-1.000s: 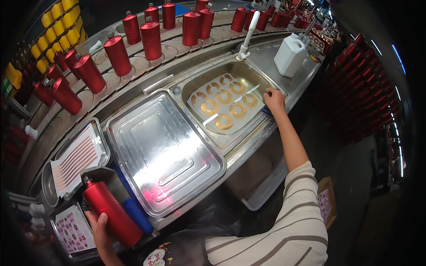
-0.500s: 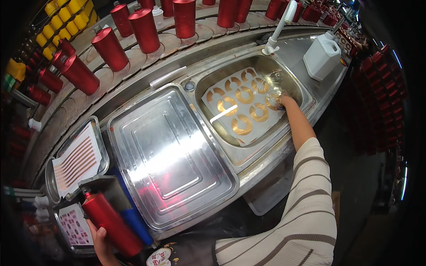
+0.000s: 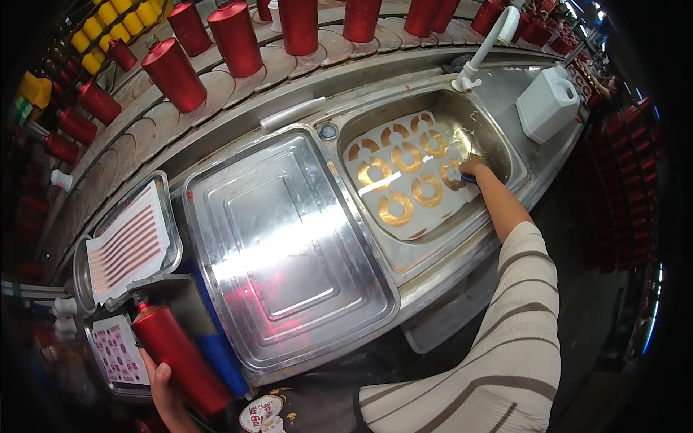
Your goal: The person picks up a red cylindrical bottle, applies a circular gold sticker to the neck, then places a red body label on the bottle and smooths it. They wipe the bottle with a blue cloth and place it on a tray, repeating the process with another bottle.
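Low on the left, my left hand (image 3: 164, 386) is wrapped around a tilted red metallic bottle (image 3: 180, 353) with a narrow neck. My right hand (image 3: 473, 165) reaches into the steel sink (image 3: 516, 162), with its fingers drawn together by the right edge of a decal sheet (image 3: 410, 177). Gold C-shaped prints cover this pale sheet, which lies in the sink with light glinting around it. Something dark blue shows at the hand's near side. What the right fingers hold is too small to make out.
Left of the sink sits a large steel tray (image 3: 238, 180). A striped sheet (image 3: 130, 245) and a pink-printed sheet (image 3: 115, 353) lie further left. Red bottles (image 3: 238, 36) line the conveyor behind. A white faucet (image 3: 487, 50) and a white jug (image 3: 545, 105) stand beyond the sink.
The whole view has shifted, so the sink and tray appear further right. In the sink, the clear glinting shape by my right hand has shrunk. My left hand still holds the bottle.
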`<control>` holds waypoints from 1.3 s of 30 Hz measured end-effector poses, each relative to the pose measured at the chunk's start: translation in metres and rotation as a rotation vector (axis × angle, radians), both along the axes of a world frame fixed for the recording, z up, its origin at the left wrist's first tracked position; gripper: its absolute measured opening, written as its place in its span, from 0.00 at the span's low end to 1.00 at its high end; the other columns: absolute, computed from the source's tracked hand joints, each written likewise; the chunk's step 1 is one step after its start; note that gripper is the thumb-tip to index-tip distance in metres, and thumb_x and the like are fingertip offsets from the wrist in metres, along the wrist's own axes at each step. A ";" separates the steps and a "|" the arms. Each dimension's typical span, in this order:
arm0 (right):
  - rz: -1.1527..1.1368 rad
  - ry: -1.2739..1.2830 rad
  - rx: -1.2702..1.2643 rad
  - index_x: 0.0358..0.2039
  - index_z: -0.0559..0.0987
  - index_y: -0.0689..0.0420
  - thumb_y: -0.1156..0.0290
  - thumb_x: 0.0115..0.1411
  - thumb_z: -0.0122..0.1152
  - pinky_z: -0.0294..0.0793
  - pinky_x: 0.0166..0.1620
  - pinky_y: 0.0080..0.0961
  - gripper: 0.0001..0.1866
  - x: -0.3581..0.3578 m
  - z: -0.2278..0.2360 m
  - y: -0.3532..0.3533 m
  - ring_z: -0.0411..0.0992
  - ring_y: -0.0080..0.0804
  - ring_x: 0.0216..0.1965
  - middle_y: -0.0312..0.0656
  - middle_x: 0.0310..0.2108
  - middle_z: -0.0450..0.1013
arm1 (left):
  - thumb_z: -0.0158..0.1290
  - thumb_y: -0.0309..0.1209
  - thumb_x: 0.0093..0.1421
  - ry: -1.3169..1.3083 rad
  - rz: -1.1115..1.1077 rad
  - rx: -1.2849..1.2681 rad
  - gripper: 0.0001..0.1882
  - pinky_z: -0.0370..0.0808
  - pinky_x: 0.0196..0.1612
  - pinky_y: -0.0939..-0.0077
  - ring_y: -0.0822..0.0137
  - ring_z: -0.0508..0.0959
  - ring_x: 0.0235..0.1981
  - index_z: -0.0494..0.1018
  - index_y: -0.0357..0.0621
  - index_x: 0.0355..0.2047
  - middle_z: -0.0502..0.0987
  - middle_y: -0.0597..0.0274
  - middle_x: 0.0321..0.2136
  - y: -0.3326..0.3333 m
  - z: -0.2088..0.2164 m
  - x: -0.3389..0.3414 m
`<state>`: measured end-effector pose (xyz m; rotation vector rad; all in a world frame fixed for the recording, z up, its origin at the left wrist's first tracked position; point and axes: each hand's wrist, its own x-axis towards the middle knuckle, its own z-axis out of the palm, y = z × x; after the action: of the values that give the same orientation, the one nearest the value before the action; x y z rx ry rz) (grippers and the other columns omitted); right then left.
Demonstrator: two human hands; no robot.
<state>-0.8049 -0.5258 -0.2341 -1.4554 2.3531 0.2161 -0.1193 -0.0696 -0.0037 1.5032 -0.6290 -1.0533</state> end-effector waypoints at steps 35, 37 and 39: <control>-0.042 0.266 -0.173 0.51 0.81 0.58 0.59 0.54 0.65 0.76 0.56 0.41 0.25 0.117 0.193 0.056 0.76 0.50 0.55 0.51 0.53 0.78 | 0.57 0.40 0.56 0.061 -0.150 -0.024 0.49 0.66 0.62 0.65 0.59 0.69 0.58 0.46 0.41 0.73 0.64 0.50 0.62 -0.004 -0.015 0.021; -0.041 0.269 -0.248 0.47 0.83 0.59 0.60 0.53 0.65 0.77 0.54 0.41 0.23 0.102 0.204 0.051 0.78 0.49 0.53 0.52 0.51 0.79 | 0.57 0.40 0.57 0.052 -0.157 -0.041 0.49 0.66 0.61 0.65 0.59 0.69 0.58 0.46 0.41 0.73 0.64 0.50 0.62 -0.006 -0.012 0.018; -0.042 0.248 -0.246 0.45 0.84 0.59 0.61 0.53 0.64 0.77 0.53 0.41 0.21 0.103 0.226 0.049 0.78 0.49 0.52 0.54 0.49 0.79 | 0.61 0.41 0.52 0.080 -0.114 0.011 0.45 0.66 0.61 0.65 0.63 0.70 0.56 0.53 0.42 0.67 0.68 0.53 0.57 -0.008 -0.009 0.018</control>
<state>-0.7020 -0.4771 -0.0085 -1.5666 2.6871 0.1030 -0.1018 -0.0778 -0.0130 1.4411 -0.6592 -1.1998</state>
